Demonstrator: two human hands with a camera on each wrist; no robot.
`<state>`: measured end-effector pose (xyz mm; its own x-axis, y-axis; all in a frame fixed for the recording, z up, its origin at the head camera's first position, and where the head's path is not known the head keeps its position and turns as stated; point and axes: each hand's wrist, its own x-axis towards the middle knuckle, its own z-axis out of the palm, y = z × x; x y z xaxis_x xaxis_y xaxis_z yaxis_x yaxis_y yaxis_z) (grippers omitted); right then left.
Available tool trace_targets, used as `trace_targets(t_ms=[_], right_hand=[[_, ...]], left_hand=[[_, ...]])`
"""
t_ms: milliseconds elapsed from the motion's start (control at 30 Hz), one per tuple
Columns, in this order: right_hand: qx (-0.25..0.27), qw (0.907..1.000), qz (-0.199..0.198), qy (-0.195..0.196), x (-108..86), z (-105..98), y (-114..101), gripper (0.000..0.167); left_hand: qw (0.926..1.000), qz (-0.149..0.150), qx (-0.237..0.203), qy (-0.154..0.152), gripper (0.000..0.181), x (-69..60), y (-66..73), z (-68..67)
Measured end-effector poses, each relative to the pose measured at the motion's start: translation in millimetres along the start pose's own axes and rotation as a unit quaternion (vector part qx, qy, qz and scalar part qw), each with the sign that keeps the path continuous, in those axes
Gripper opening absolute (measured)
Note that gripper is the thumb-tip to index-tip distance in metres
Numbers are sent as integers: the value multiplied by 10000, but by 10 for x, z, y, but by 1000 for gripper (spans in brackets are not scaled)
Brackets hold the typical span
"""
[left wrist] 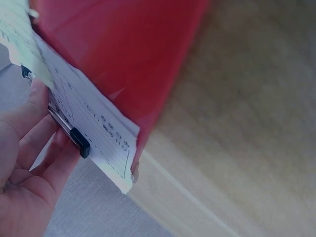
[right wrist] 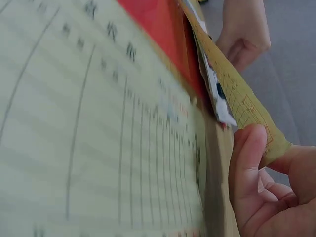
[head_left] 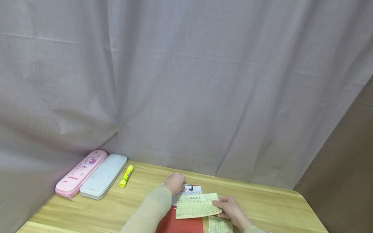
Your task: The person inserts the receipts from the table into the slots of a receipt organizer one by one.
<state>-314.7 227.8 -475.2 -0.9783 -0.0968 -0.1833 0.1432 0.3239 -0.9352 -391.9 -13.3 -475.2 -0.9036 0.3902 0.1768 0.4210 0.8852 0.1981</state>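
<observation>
My left hand point(head_left: 175, 183) point(left wrist: 29, 168) is at the top of a red board point(head_left: 182, 224) point(left wrist: 118, 49), thumb and fingers gripping its metal clip point(head_left: 187, 187) point(left wrist: 63, 123). White printed slips point(head_left: 196, 189) point(left wrist: 94, 118) lie at the clip. A pale yellow printed form point(head_left: 196, 207) point(right wrist: 237, 86) extends over the board's upper part; my right hand point(head_left: 231, 208) point(right wrist: 276, 197) pinches its right end between thumb and fingers. Whether its left end is under the clip, I cannot tell. Another yellow form point(head_left: 220, 225) point(right wrist: 74, 123) lies lower right, beside the red board.
On the wooden table's point(head_left: 259, 207) left side lie a pink pencil case point(head_left: 81, 173), a pale grey-blue case point(head_left: 104, 176) and a yellow tube point(head_left: 126, 176). A grey curtain point(head_left: 204, 90) hangs behind the table's back edge.
</observation>
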Motion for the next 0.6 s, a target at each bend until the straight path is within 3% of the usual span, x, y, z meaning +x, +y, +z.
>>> trace_targets(t_ms=[300,600], right_hand=[[568,9983,101,-61,48,248,-48,18],[826,9965,121,88,120,443,-89,12]], left_hand=[[10000,68,-23,-63,17,15,-16,15],[9995,264,141,88,17,19,-39,23]])
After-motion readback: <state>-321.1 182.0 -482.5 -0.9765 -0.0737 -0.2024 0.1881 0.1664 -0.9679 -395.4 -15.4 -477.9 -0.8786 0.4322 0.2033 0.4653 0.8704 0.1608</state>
